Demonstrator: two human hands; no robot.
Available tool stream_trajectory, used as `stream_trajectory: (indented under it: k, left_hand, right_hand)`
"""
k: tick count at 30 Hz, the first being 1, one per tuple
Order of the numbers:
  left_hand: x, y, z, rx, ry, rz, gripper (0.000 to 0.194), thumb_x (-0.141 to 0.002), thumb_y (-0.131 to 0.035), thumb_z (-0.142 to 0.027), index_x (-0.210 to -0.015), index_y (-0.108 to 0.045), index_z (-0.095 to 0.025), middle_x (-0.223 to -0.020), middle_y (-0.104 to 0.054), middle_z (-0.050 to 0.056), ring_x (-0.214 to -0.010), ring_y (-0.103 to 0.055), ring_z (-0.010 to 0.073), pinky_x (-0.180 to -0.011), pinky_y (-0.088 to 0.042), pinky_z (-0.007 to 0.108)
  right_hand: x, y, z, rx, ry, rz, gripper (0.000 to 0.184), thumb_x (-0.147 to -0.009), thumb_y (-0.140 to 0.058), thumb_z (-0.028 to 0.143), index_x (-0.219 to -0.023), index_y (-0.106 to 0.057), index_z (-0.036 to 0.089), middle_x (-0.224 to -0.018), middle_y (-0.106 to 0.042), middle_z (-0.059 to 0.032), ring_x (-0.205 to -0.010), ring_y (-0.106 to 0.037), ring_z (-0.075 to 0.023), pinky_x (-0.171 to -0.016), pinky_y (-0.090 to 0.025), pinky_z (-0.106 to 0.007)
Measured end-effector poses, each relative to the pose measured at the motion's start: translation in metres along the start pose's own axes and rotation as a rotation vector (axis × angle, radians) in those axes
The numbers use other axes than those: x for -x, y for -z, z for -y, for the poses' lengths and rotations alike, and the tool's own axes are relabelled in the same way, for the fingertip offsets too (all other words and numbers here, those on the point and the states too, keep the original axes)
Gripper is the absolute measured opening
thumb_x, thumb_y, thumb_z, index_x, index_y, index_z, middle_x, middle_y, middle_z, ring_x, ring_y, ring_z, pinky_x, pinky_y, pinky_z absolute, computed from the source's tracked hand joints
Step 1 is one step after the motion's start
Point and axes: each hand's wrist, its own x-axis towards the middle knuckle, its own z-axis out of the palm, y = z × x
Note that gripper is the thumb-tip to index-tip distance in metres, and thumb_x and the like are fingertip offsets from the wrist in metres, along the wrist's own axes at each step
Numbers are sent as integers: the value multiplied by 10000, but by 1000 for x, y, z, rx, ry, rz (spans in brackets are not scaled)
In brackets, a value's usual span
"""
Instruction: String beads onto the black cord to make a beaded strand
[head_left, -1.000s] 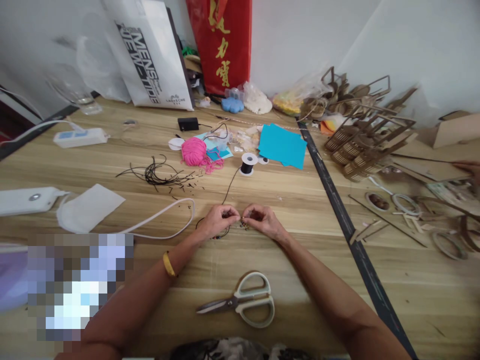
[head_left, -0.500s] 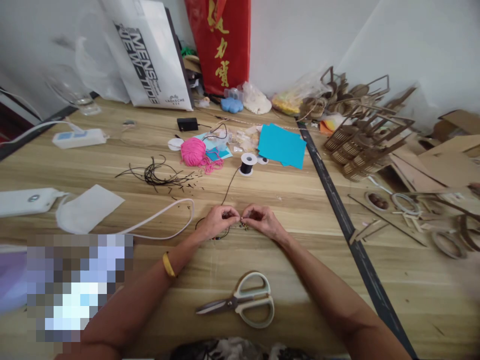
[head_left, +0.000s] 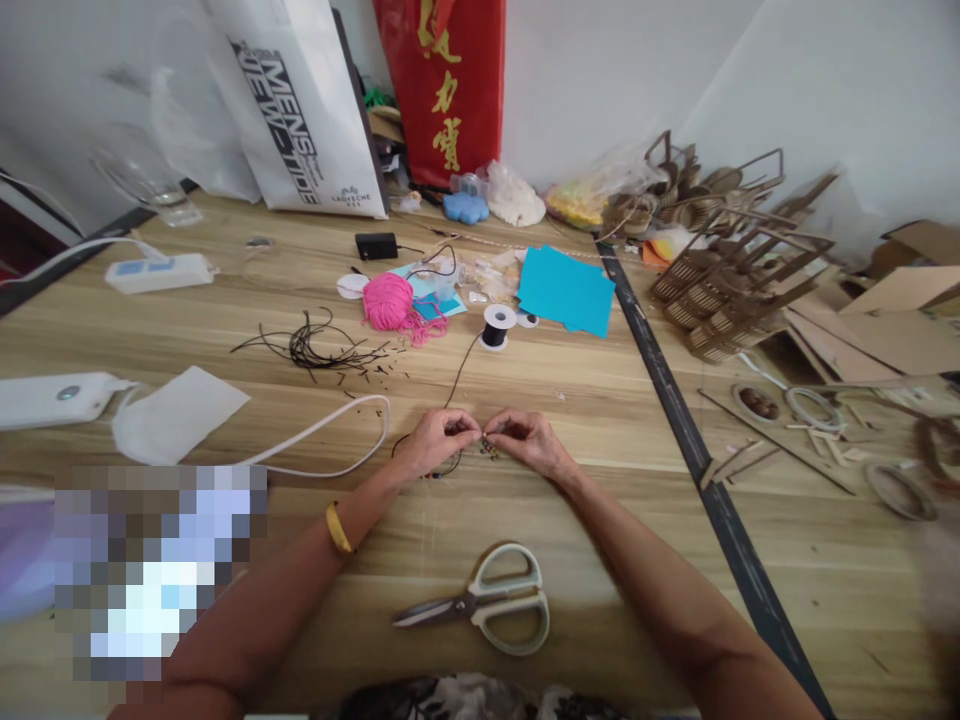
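the left hand (head_left: 444, 440) and the right hand (head_left: 525, 440) are close together on the near side of the white spool (head_left: 499, 318), tips nearly meeting. each has thumb and forefinger pinched closed; what sits between them is too small to tell. small dark and gold beads (head_left: 490, 450) hang or lie just below the fingertips, nearest the right hand. the black cord (head_left: 459, 375) runs from the spool down to the left hand, and a loop of it shows around that hand's underside, with a few coloured beads (head_left: 432, 476) by it. a yellow bangle (head_left: 338, 528) circles the left wrist.

nearer the person than the spool, past the hands, scissors (head_left: 480, 602) lie on the table (head_left: 615, 600) with blades pointing left and pale handles right. left of the spool are a ball of pink yarn (head_left: 388, 302) and, farther left and a little nearer, a tangle of black cord pieces (head_left: 319, 350) with short snippets around it. bright blue sheets (head_left: 566, 290) lie right of the spool and slightly beyond it. well to the spool's right stand brown woven baskets (head_left: 720, 290); far behind it is a red bag (head_left: 454, 90).
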Motion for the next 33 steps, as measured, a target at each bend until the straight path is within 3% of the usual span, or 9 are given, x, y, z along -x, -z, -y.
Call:
stream_trajectory:
  k: [27, 30, 33]
  left_hand:
    - [0, 0, 3, 58, 17, 7, 218, -765, -603, -333, -771, -634, -117, -602, -553, -13, -504, -467, 74, -470, -391, 177]
    - [0, -1, 0, 124, 40, -6, 243, -758, -599, -360, -781, -616, -118, -633, -553, -11, -516, -475, 78, -455, -401, 178]
    - [0, 0, -3, 189, 54, -19, 266, -754, -598, -379, -806, -609, -119, -677, -563, 5, -580, -511, 98, -462, -428, 179]
  right_hand:
    - [1, 0, 4, 130, 25, 22, 279, -857, -565, 416, -826, -599, 141, -672, -575, -10, -567, -489, -96, -533, -396, -206]
    - [2, -1, 3, 187, 74, 11, 262, -884, -530, 405, -848, -596, 154, -691, -572, -10, -582, -501, -104, -546, -404, -212]
    - [2, -2, 5, 291, 210, -4, 225, -905, -505, 366, -855, -598, 167, -838, -601, -61, -749, -569, -148, -670, -462, -255]
